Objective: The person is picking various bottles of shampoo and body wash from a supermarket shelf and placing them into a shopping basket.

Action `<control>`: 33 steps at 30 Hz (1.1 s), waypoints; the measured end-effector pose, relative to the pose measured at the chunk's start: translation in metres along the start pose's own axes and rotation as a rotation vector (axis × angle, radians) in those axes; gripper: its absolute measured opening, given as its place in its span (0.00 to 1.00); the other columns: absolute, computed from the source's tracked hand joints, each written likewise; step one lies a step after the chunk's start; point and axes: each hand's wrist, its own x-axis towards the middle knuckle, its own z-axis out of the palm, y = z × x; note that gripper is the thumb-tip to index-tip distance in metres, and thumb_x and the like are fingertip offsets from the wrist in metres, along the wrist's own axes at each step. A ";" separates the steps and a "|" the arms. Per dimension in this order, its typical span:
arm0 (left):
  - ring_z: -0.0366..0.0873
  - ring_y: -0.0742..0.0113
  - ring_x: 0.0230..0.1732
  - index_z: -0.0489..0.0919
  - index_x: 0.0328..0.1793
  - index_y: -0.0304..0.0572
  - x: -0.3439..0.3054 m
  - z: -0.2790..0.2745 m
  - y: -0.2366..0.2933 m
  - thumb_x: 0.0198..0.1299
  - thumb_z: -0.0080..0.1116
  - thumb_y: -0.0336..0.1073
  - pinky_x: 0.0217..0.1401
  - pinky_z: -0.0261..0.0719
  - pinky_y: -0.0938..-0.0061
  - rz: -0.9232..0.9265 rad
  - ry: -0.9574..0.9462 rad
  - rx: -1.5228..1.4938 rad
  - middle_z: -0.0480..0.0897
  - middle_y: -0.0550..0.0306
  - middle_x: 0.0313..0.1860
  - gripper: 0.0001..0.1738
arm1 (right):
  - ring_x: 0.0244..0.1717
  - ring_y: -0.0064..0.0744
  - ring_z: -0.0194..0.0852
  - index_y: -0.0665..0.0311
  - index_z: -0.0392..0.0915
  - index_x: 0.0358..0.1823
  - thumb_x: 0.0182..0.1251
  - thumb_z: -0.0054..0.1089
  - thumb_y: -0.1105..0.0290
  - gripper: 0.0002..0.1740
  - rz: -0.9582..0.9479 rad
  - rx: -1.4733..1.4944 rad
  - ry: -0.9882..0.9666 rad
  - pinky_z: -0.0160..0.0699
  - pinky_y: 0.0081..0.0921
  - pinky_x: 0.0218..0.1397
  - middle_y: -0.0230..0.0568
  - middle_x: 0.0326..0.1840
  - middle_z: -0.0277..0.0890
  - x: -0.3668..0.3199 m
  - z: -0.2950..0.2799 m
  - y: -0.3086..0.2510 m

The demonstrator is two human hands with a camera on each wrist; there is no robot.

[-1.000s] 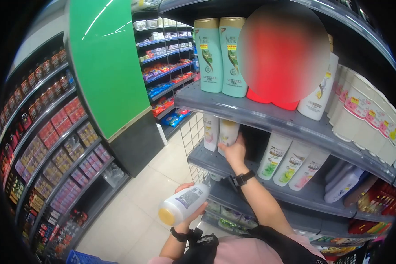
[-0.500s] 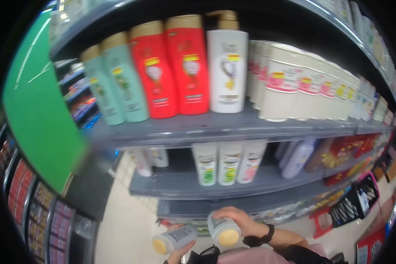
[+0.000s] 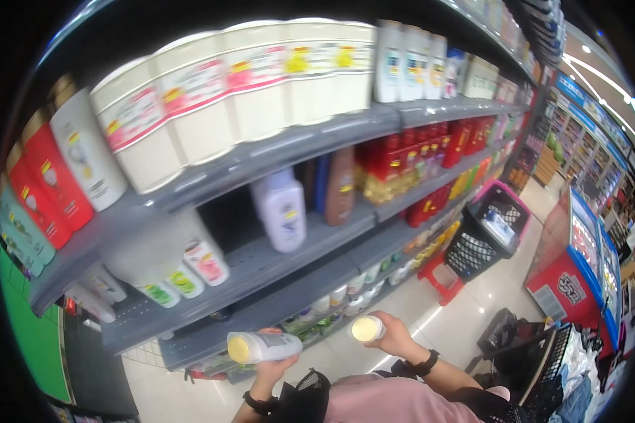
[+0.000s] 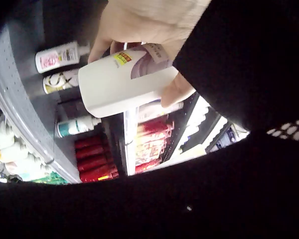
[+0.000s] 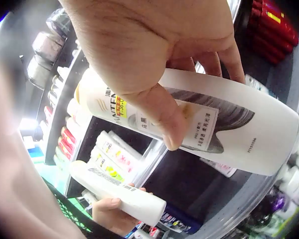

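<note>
In front of the waist, my left hand [image 3: 274,368] grips a white shampoo bottle [image 3: 279,345] lying on its side, its pale yellow cap toward me. The left wrist view shows this bottle's [image 4: 114,87] purple-grey label and yellow price sticker, with fingers around it. My right hand [image 3: 396,340] holds a second white shampoo bottle [image 5: 244,127], thumb across its label with a dark hair-swirl picture. From the head view mostly its pale yellow cap [image 3: 365,328] shows. The two bottles are apart, both out in front of the shelves.
A grey shelf [image 3: 247,271] carries lilac bottles [image 3: 283,211] and small white bottles [image 3: 208,264]; large cream bottles [image 3: 254,92] stand above. On the floor at right are a black basket with a pink rim [image 3: 483,229], a red stool [image 3: 441,278] and a freezer [image 3: 564,282]. Bags [image 3: 578,374] lie lower right.
My right hand has taken the second shampoo bottle from the lower shelf and drawn it back near the waist. The view has swung right along the shelves. The left hand keeps its bottle.
</note>
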 end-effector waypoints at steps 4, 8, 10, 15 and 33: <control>0.74 0.63 0.48 0.67 0.55 0.38 -0.008 0.104 -0.012 0.32 0.75 0.26 0.51 0.76 0.68 -0.096 -0.035 -0.058 0.73 0.54 0.48 0.40 | 0.49 0.48 0.76 0.61 0.76 0.47 0.40 0.77 0.71 0.28 0.003 -0.048 0.218 0.75 0.34 0.52 0.46 0.45 0.78 -0.042 -0.085 0.061; 0.76 0.63 0.50 0.67 0.57 0.38 -0.004 0.212 -0.026 0.31 0.75 0.24 0.53 0.76 0.67 -0.293 -0.168 -0.278 0.75 0.54 0.49 0.42 | 0.47 0.50 0.75 0.61 0.75 0.48 0.37 0.77 0.71 0.31 0.116 -0.121 0.391 0.75 0.37 0.50 0.46 0.44 0.78 -0.096 -0.174 0.130; 0.77 0.62 0.47 0.67 0.56 0.37 0.007 0.272 -0.025 0.29 0.73 0.21 0.52 0.77 0.67 -0.330 -0.198 -0.288 0.76 0.55 0.45 0.42 | 0.46 0.50 0.76 0.61 0.75 0.47 0.37 0.77 0.71 0.30 0.171 -0.194 0.503 0.75 0.38 0.49 0.46 0.41 0.79 -0.125 -0.218 0.156; 0.79 0.62 0.44 0.71 0.50 0.37 0.019 0.394 0.004 0.32 0.70 0.19 0.48 0.78 0.68 -0.422 -0.292 -0.388 0.78 0.54 0.41 0.33 | 0.44 0.46 0.78 0.64 0.75 0.45 0.33 0.77 0.75 0.31 0.432 -0.099 0.575 0.76 0.34 0.47 0.47 0.39 0.79 -0.205 -0.281 0.199; 0.79 0.63 0.39 0.72 0.44 0.34 0.107 0.708 -0.060 0.37 0.65 0.17 0.43 0.77 0.71 -0.668 -0.713 -0.345 0.79 0.55 0.36 0.24 | 0.44 0.32 0.80 0.66 0.76 0.46 0.35 0.74 0.79 0.29 0.809 0.035 0.996 0.75 0.27 0.50 0.40 0.40 0.82 -0.221 -0.435 0.333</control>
